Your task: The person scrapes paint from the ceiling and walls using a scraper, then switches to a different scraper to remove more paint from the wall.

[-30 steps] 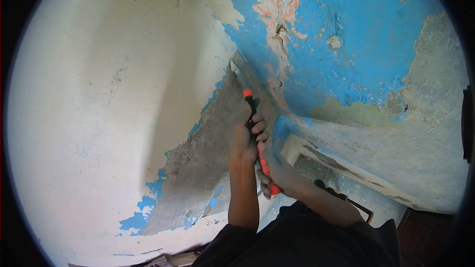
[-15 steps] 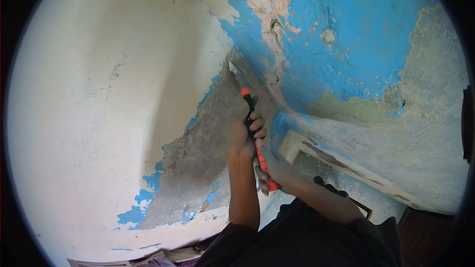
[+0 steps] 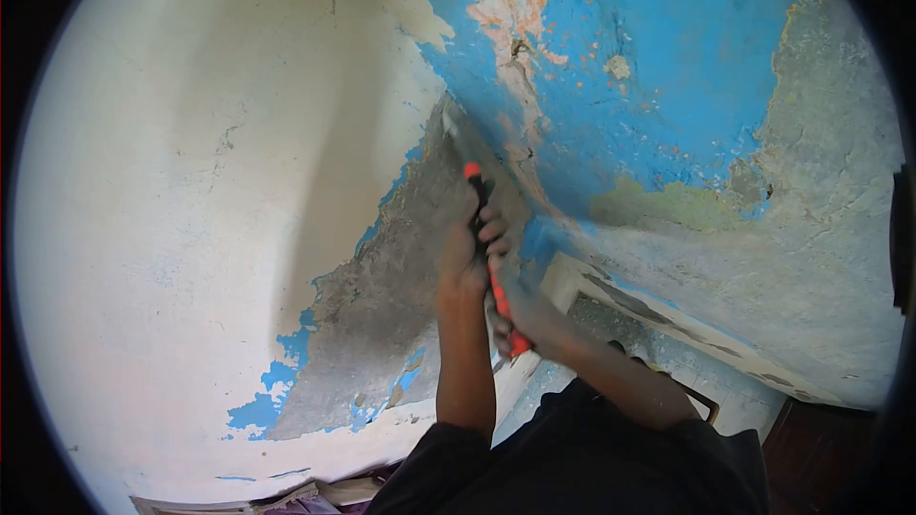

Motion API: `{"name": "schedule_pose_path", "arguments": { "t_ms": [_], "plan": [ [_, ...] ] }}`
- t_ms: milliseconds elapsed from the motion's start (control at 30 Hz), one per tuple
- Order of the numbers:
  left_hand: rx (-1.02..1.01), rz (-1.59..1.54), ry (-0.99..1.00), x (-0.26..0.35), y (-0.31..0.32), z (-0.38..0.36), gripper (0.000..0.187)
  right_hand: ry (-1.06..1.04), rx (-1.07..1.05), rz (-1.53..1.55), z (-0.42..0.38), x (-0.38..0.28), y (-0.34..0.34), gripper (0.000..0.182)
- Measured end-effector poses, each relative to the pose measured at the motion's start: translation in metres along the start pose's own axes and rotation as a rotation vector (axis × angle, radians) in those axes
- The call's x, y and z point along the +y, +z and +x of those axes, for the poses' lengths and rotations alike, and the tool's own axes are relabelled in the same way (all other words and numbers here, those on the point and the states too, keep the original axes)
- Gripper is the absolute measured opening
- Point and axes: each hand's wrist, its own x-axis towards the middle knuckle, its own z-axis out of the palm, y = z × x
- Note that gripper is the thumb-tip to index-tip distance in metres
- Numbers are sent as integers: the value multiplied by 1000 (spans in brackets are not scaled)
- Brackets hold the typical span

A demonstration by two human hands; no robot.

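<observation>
Both of my hands are wrapped round the long black-and-orange handle of a scraper point(image 3: 472, 171). My left hand point(image 3: 462, 262) grips the black upper part, and my right hand point(image 3: 523, 307) closes on the orange lower part. The metal blade, a little blurred, points up at the narrow top of a bare grey plaster patch point(image 3: 372, 324). It appears to lie against the wall there, close to the corner. Ragged blue paint point(image 3: 385, 198) edges the patch on its left, beside cream-white paint point(image 3: 191, 229).
The adjoining wall on the right carries blue paint point(image 3: 677, 67) above bare grey plaster point(image 3: 821, 153). A cracked pinkish strip point(image 3: 515, 67) runs down the corner. Below are a pale ledge point(image 3: 567, 277), a tiled floor point(image 3: 744, 396) and some cloth point(image 3: 305, 501) at bottom left.
The scraper and both hands have shifted very slightly, with the handle's lower end a little higher. The view has turned slightly. Both hands keep their hold.
</observation>
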Motion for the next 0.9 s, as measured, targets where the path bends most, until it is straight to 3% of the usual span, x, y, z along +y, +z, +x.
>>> {"name": "schedule_pose_path", "arguments": {
  "t_ms": [300,400,900],
  "plan": [
    [-29,8,-35,3,-6,-3,34,-28,9,-16,5,9,1,54],
    [-57,81,-90,15,4,20,25,-53,-9,43,15,-7,-1,54],
    [-21,109,7,21,19,5,36,-48,-66,14,9,-13,5,57]
  ]
}}
